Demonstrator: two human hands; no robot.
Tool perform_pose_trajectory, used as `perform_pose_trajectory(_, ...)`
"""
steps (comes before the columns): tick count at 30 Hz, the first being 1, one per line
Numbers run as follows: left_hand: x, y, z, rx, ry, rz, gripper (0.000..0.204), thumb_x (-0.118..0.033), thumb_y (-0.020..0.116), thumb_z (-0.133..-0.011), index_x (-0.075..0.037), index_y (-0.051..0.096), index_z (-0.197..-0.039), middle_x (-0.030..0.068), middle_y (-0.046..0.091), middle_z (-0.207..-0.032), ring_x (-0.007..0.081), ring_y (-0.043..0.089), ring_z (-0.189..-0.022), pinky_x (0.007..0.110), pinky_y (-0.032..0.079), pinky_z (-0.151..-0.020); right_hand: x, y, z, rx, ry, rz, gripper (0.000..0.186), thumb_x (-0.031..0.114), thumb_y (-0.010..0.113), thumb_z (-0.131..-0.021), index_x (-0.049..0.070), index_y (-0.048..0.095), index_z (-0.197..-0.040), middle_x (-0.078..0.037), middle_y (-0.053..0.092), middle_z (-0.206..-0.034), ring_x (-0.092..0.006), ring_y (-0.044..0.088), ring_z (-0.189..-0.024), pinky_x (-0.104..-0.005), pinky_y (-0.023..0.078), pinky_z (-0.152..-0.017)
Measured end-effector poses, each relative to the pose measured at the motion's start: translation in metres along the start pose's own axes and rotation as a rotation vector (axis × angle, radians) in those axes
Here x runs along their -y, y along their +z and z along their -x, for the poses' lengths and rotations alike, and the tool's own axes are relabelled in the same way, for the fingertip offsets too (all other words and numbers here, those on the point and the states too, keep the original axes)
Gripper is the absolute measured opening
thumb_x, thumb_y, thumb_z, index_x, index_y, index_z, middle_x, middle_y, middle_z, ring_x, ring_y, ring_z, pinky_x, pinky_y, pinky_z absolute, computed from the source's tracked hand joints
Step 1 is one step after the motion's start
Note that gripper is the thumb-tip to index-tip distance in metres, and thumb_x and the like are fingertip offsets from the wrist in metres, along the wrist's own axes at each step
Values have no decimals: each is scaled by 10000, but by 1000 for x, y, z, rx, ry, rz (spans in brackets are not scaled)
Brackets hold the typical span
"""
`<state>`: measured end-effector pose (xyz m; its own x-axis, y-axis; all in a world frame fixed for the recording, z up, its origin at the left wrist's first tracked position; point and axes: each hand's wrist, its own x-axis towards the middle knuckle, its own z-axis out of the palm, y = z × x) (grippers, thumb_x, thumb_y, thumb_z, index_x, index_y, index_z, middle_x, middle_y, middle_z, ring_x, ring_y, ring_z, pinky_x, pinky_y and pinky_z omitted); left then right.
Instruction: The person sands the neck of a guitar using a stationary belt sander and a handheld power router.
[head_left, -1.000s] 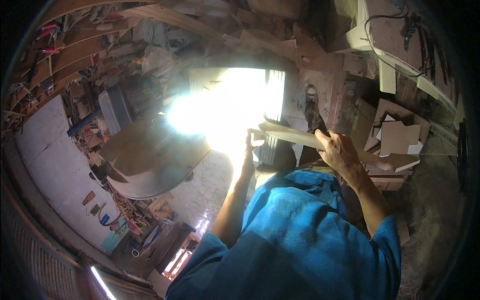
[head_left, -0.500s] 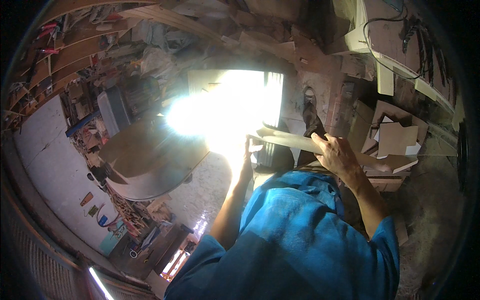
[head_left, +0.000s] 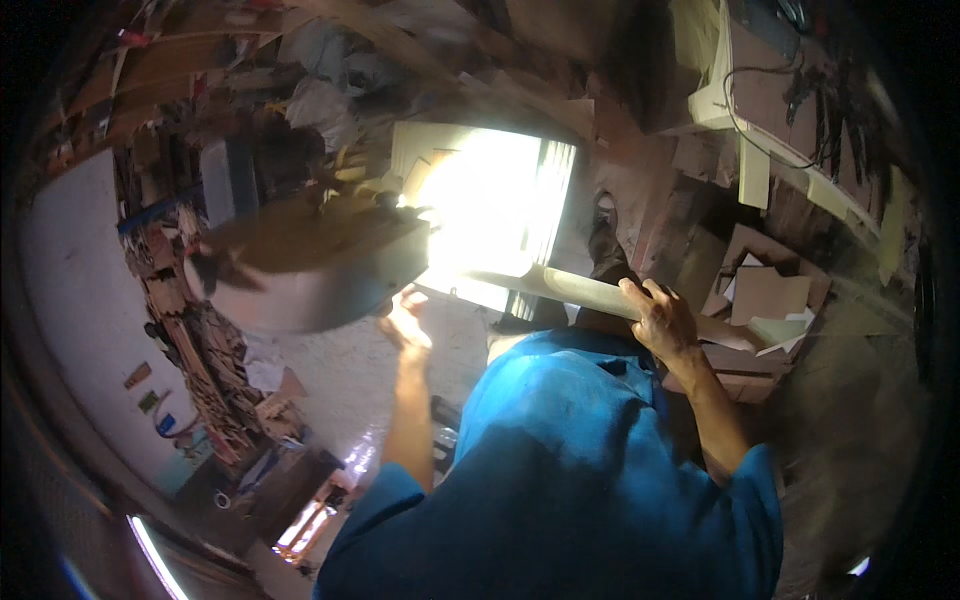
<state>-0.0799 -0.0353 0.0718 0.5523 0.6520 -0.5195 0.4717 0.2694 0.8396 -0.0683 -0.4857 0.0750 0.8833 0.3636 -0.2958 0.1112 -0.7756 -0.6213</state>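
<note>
A long, pale, gently curved piece of wood (head_left: 580,289) lies across in front of me. My right hand (head_left: 665,322) is closed round it, fingers over its top edge. The left end of the wood reaches the brightly lit worktable (head_left: 412,148) of a machine, where glare hides its tip. Just left of that end is my left hand (head_left: 408,325), apparently off the wood, fingers loosely apart and pointing up. Beside it hangs the machine's large rounded housing (head_left: 330,295), blurred, perhaps a band saw's wheel cover.
Cut boards and offcuts (head_left: 770,295) are piled at the right. A bench (head_left: 790,150) with a black cable stands at the upper right. Wood scraps (head_left: 180,340) heap along the left wall. One shoe (head_left: 605,205) shows beyond the wood.
My left hand has come off the wood and moved left, toward the housing. My right hand keeps its hold. The view has shifted, and the glare has shrunk.
</note>
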Motion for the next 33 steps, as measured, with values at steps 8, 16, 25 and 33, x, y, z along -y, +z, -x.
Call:
perform_pose_trajectory(8, -57, 7, -91, 109, 242, 336, 511, -338, 585, -1025, -47, 485, -1433, 104, 544, -1426, 260, 539, -1307, 420, 446, -1124, -7, 36, 24, -98, -64, 74, 560, -47, 713, -725, 101, 593, -1253, -160, 577, -989, -408, 597, -943, -494, 499, -829)
perform_pose_trajectory(16, -78, 39, -81, 340, 197, 391, 675, -423, 466, -1072, -12, 282, -1574, 211, 287, -1630, 427, 298, -1501, 528, 317, -1212, 15, 51, 49, -280, -77, 180, 354, 66, 766, -752, 82, 536, -1020, -160, 515, -960, -383, 539, -945, -494, 454, -817)
perform_pose_trajectory(25, -75, 30, -112, 346, 147, 377, 585, -260, 492, -1064, 8, 284, -1541, 241, 338, -1557, 448, 434, -1404, 542, 452, -1118, 58, 84, 68, -570, -37, 464, 363, 84, 704, -777, 56, 588, -1120, -165, 519, -1035, -368, 536, -999, -519, 430, -861)
perform_pose_trajectory(33, -67, 25, -131, 368, 85, 326, 554, -212, 482, -1056, -28, 311, -1549, 208, 338, -1570, 430, 516, -1340, 526, 494, -1086, 50, 116, 89, -657, -18, 568, 411, 334, 425, -989, 44, 599, -1222, -241, 498, -1182, -440, 481, -1101, -580, 382, -965)
